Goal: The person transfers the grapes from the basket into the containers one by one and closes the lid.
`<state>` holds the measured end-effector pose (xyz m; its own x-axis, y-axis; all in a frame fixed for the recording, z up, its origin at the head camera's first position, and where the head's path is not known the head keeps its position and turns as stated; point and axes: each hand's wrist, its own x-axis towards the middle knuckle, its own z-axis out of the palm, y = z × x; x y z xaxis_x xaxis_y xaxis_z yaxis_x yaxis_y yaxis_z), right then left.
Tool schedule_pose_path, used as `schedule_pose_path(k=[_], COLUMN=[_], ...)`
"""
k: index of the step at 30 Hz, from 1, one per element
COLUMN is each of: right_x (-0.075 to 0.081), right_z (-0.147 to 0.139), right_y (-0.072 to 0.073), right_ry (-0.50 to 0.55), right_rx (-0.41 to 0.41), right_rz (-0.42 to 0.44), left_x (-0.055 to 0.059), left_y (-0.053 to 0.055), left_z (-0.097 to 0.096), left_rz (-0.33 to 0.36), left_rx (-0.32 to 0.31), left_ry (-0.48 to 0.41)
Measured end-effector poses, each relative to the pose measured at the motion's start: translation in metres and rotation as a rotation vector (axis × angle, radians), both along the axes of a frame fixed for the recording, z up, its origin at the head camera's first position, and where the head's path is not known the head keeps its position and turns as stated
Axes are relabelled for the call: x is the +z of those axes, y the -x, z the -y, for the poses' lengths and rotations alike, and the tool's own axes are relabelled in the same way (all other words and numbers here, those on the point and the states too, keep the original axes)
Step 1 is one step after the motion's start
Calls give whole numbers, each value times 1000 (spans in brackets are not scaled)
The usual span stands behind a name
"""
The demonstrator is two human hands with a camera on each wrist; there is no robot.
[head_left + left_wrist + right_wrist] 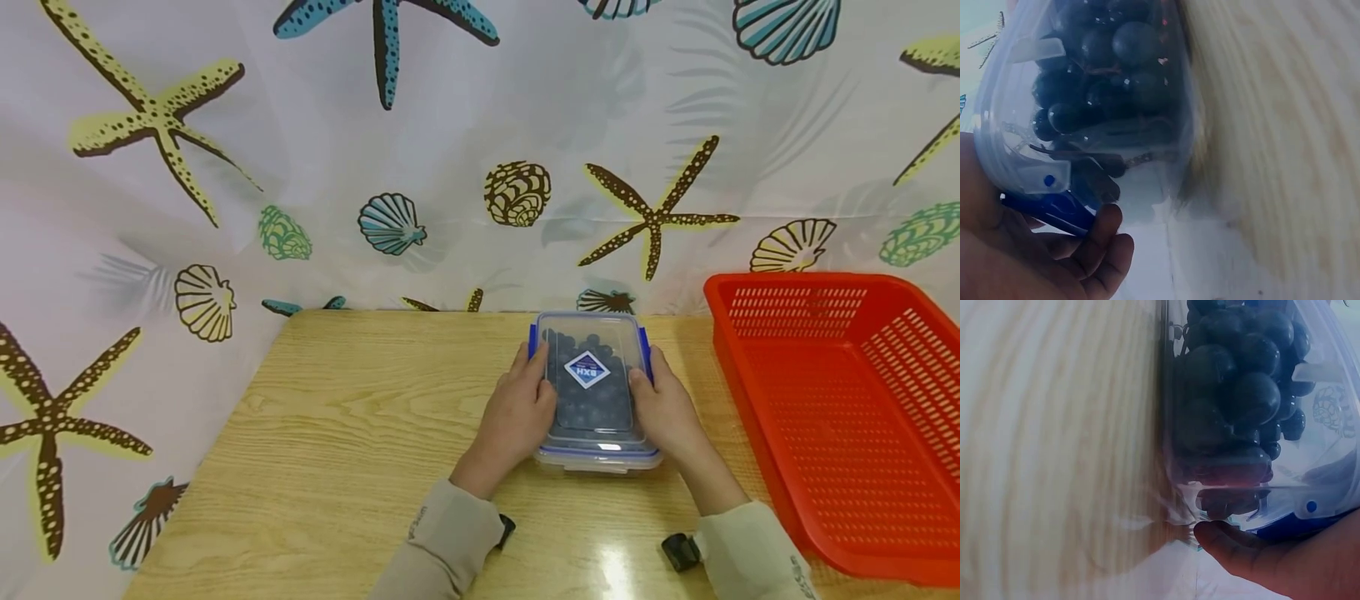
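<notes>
A clear plastic food container (596,437) with blue side latches and a diamond-shaped label on its lid sits near the table's back edge. Dark round grapes (1135,44) fill much of it, some on stems. My left hand (517,408) grips its left side, thumb over the lid's edge and fingers by the blue latch (1054,211). On the opposite side my right hand (663,408) holds it the same way, with the thumb on the lid. In the right wrist view, a fingertip (1213,534) lies along the container's lower side, under the grapes.
A red plastic basket (757,450) with slotted walls stands at the right, close to my right forearm. The wood-grain table (337,433) extends to the left. Behind it hangs a white cloth (465,133) printed with starfish and shells.
</notes>
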<state>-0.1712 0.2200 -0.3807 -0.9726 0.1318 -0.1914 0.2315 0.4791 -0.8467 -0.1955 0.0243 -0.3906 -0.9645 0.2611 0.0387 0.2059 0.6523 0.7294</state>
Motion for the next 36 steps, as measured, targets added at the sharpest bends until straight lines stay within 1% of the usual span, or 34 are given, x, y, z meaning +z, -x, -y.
schedule_pose_path(k=[4, 8, 11, 14, 17, 19, 22, 24, 26, 29, 31, 32, 34, 36], right_x=[-1, -1, 2, 5, 6, 6, 4, 4, 4, 6, 8, 10, 13, 17], right_z=[-1, 0, 1, 2, 1, 0, 1, 2, 4, 6, 9, 10, 12, 14], right_y=[-1, -2, -4, -4, -5, -5, -5, -6, -8, -10, -12, -12, -15, -18], right_ry=[47, 106, 126, 141, 210, 278, 379, 410, 414, 336, 240, 183, 54, -92], right_rx=[8, 27, 34, 22, 3, -10, -17, -18, -12, 17, 51, 67, 109, 163], right_rz=[5, -35, -61, -74, -122, -163, -212, -233, -265, -330, -379, -397, -422, -431], left_x=[1, 6, 11, 16, 20, 24, 28, 31, 35, 43, 47, 49, 51, 51], left_y=[-1, -1, -2, -2, -1, -2, -3, -6, -8, -11, -13, -13, -13, -12], left_z=[2, 5, 7, 9, 11, 12, 13, 14, 15, 18, 20, 21, 24, 26], left_rz=[30, 59, 73, 83, 99, 119, 157, 180, 194, 179, 139, 103, 10, -102], left_rx=[7, 14, 24, 33, 35, 30, 5, -17, -39, -62, -76, -88, -123, -159], left_ry=[-48, -87, -87, -83, -86, -91, -84, -78, -66, -37, 3, 28, 86, 160])
